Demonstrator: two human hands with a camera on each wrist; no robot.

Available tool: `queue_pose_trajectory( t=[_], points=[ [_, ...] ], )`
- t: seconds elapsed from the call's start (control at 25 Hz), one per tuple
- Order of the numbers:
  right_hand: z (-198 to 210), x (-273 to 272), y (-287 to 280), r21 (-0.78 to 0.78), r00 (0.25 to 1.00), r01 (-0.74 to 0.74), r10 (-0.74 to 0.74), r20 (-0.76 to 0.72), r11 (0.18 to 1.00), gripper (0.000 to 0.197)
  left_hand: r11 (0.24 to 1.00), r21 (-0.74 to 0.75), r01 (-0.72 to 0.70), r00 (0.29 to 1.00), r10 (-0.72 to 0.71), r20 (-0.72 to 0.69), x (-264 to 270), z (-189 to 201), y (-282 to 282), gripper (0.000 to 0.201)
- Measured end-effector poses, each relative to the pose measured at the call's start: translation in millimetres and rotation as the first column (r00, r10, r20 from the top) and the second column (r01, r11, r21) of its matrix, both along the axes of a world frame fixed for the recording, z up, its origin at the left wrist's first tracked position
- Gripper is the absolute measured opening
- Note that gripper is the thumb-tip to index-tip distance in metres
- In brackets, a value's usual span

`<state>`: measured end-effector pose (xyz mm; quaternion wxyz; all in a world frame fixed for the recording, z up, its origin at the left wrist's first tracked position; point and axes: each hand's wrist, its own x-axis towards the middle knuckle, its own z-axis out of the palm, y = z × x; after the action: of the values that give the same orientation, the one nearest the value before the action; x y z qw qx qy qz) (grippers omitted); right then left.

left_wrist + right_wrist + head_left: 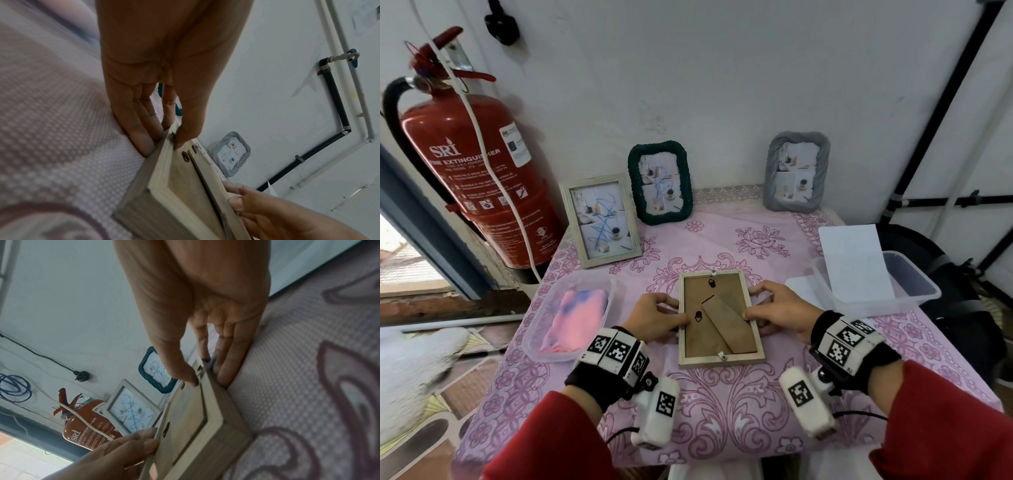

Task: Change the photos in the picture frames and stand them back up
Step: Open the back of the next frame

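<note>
Four frames in play, and the wooden frame (pixel 719 318) lies face down at centre of the head view, on the pink tablecloth (pixel 739 404). Left hand (pixel 654 317) and right hand (pixel 780 310) pinch its side rails, thumbs on the backing. Pry unevenly and the backing board (pixel 714 322) could jam, or a clip bend.
</note>
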<state>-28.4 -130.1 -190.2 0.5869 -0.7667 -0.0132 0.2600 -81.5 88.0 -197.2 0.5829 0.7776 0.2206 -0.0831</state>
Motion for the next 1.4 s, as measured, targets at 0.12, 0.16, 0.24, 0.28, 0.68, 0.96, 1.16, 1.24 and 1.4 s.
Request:
queue_pose_trajectory(
  t=[0.12,0.16,0.24,0.28,0.68,0.96,1.16,1.24,1.4],
  points=[
    [0.0,0.4,-2.3,0.006,1.000,-0.021,0.021,0.005,1.000,0.041,1.000,-0.002,0.019,1.000,-0.019,0.000,-1.4,0.5,0.6,0.020],
    [-0.2,0.7,-3.3,0.011,1.000,-0.027,0.027,0.001,1.000,0.042,1.000,-0.004,0.023,1.000,-0.023,0.003,-1.8,0.8,0.9,0.020],
    [0.2,1.7,-4.9,0.023,0.999,-0.039,0.039,-0.009,0.999,0.044,0.999,-0.022,0.030,1.000,-0.030,0.004,-2.3,1.1,2.0,0.020],
    [0.6,2.4,-5.2,0.025,0.999,-0.043,0.044,-0.013,0.999,0.045,0.999,-0.036,0.034,0.999,-0.034,0.001,-2.4,1.7,2.8,0.020],
    [7.9,8.0,-5.0,-0.033,0.992,-0.091,0.087,-0.095,0.995,0.021,0.991,-0.091,0.093,0.994,-0.098,-0.051,-8.5,14.4,4.8,0.023],
    [27.6,38.3,19.3,-0.157,0.939,0.023,0.032,0.343,0.987,0.022,0.714,0.595,0.369,0.790,-0.578,0.203,-19.6,35.2,-15.8,0.025],
    [21.5,51.3,42.6,-0.450,0.814,-0.076,0.315,0.487,0.890,0.026,0.372,0.692,0.618,0.587,-0.804,-0.092,-25.5,31.4,-25.5,0.042],
    [18.8,55.0,47.8,-0.518,0.789,-0.081,0.372,0.489,0.852,0.026,0.347,0.732,0.586,0.598,-0.795,-0.102,-27.7,28.8,-25.7,0.041],
    [19.8,61.0,56.1,-0.659,0.757,-0.044,0.455,0.468,0.751,0.038,0.371,0.744,0.557,0.618,-0.783,-0.073,-26.2,26.7,-25.5,0.037]
  ],
)
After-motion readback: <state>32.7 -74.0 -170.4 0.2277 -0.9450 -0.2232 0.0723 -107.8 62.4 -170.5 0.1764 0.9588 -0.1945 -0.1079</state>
